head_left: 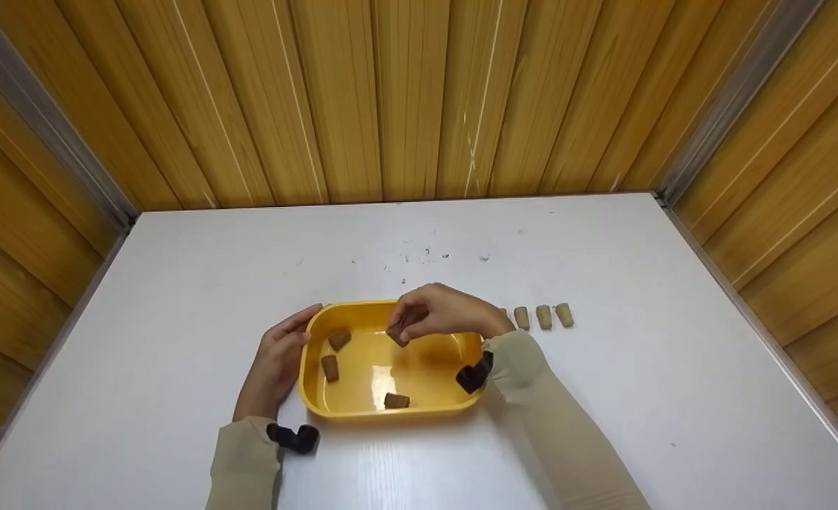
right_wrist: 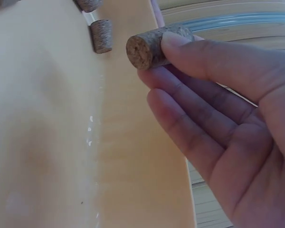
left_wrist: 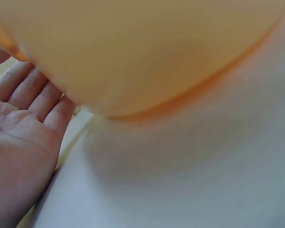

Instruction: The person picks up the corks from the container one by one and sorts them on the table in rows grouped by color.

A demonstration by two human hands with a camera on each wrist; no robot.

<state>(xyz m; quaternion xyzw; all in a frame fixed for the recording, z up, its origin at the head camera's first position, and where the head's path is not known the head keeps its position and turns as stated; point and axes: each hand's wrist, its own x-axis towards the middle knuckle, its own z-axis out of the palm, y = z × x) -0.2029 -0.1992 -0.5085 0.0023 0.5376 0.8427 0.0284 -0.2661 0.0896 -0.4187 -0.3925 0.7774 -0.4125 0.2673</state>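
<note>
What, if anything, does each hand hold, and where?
The right hand pinches a brown cork by its side, near one end; the left hand holds the yellow tray at its left rim.

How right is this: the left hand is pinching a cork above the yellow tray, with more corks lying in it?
The hand is wrong: in the head view, the right hand is pinching the cork above the yellow tray. More corks do lie in it.
</note>
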